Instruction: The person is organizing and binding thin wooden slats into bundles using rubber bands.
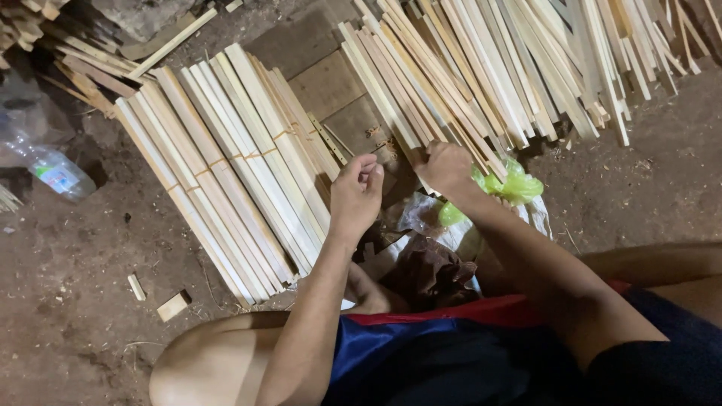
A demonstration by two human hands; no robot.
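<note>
Left grip: our left hand is curled narrow, thumb against fingertips; whether it pinches a thin tie or nothing at all, we cannot tell.
Right grip: our right hand is closed on the near ends of a few loose bamboo slats, which fan away toward 12 o'clock.
Where the slats are: on the dirt floor, ahead of our knees, their near ends in our fist.
Handling, as we judge it: each slat looks light, thin and springy, stiff along its length yet easy to snap or splinter; edges may be sharp. Taking hold near the ends, several together, seems soundest.
At 10 o'clock of the left hand: a flat tied bundle of slats, bound across with thin ties, just beside that hand.
Between the two heaps: dark wooden boards.
At 4 o'clock of the right hand: a green plastic bag, close by.
Below both hands: crumpled brown cloth.
Far at 9 o'clock: a clear plastic bottle, well apart.
At 8 o'clock: small wood offcuts.
</note>
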